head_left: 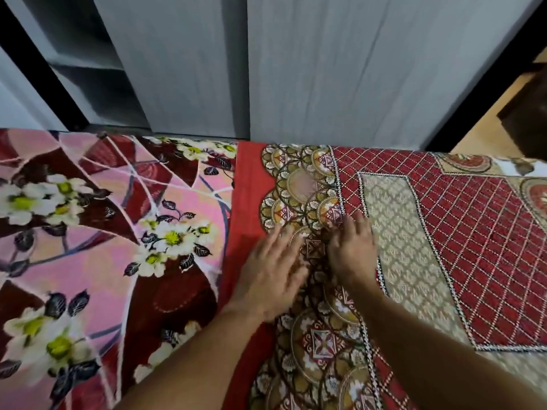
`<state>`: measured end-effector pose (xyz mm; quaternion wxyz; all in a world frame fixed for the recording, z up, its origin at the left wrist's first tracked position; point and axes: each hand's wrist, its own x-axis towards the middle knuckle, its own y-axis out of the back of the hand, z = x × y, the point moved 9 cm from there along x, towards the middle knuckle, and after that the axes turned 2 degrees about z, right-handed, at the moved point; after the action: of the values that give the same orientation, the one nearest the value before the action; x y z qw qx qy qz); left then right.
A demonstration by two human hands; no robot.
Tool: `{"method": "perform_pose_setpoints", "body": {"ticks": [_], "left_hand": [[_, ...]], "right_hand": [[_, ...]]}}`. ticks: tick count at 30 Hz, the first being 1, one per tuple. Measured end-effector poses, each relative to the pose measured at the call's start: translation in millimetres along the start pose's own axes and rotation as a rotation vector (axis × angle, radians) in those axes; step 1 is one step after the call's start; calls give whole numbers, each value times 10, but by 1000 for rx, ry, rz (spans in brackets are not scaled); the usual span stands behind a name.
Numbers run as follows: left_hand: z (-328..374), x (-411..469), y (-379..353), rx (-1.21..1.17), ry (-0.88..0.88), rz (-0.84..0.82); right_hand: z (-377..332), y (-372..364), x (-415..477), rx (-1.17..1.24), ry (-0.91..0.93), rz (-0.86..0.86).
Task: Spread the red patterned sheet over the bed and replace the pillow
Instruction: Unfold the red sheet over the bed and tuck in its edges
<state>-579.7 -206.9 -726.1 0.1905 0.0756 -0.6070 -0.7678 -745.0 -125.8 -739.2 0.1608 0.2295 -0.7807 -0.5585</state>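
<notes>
The thin red patterned cotton sheet (444, 232) looks soft and light; left hand (272, 270) and right hand (352, 247) lie spread flat on it, best pinched at its plain red border just left of the left hand

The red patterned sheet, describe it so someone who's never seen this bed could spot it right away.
Start at the grey cupboard doors behind the bed. Below them, on the right, lies the red patterned sheet, under both hands. Unlike the pink floral cover to its left, it shows a red diamond lattice, beige panels and a scalloped medallion border.

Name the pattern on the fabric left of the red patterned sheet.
White flowers with dark leaves on pink and maroon fabric, seen in the head view.
</notes>
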Motion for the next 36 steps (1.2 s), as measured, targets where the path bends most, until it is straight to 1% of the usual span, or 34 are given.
{"method": "perform_pose_setpoints", "body": {"ticks": [2, 3, 4, 7, 9, 11, 14, 17, 18, 19, 20, 21, 22, 23, 24, 25, 26, 27, 28, 30, 32, 33, 34, 35, 36], "left_hand": [[268, 83, -320, 53, -158, -187], [295, 142, -445, 76, -173, -237], [265, 222, -520, 95, -146, -253], [6, 491, -591, 92, 38, -208], [-218, 620, -569, 83, 130, -156], [-484, 696, -518, 90, 191, -101], [-888, 737, -426, 129, 277, -38], [-1279, 769, -323, 162, 423, 28], [-1391, 777, -280, 177, 483, 44], [-1476, 775, -244, 187, 536, 56], [-1517, 776, -205, 186, 569, 69], [-1514, 783, -159, 178, 576, 83], [-1477, 789, -120, 168, 558, 94], [-1436, 804, -101, 155, 530, 98], [-1395, 819, -96, 134, 503, 96], [-1365, 852, -93, 108, 477, 101], [-1334, 892, -77, 86, 458, 116], [-1311, 934, -67, 73, 441, 137], [-1269, 986, -55, 71, 421, 156], [-1203, 1055, -84, 103, 401, 169], [-1167, 1062, -129, 153, 408, 138], [-1142, 1051, -148, 178, 409, 117], [-1115, 1029, -148, 195, 408, 104], [-1087, 1001, -149, 204, 402, 91], [-1050, 970, -147, 207, 382, 76]], "right_hand": [[259, 3, 207, -54, -95, -90], [281, -40, 287, -52, -93, -142], [256, -96, 351, -52, -72, -191], [71, -270, 547, -118, -12, -270], [-129, -376, 702, -98, 12, -271], [-426, -482, 843, -78, 79, -276], [-964, -609, 1045, -46, 219, -324], [-1586, -734, 1037, -1, 453, -457], [-1716, -745, 1052, 49, 509, -477], [-1760, -702, 1112, 89, 521, -444], [-1707, -611, 1245, 85, 480, -342], [-1561, -477, 1413, 24, 388, -184], [-1324, -340, 1582, -60, 244, -37], [-1029, -240, 1723, -110, 62, 38], [-740, -200, 1811, -122, -112, 34], [-521, -220, 1850, -117, -230, -21], [-429, -287, 1861, -123, -262, -89], [-467, -374, 1854, -130, -205, -143], [-591, -467, 1840, -119, -79, -171], [-1028, -606, 1680, -37, 246, -241], [-1388, -634, 1408, 104, 470, -388], [-1450, -569, 1294, 204, 514, -438], [-1426, -465, 1233, 320, 502, -438], [-1306, -331, 1226, 415, 447, -379], [-1113, -180, 1256, 446, 376, -258]]}}
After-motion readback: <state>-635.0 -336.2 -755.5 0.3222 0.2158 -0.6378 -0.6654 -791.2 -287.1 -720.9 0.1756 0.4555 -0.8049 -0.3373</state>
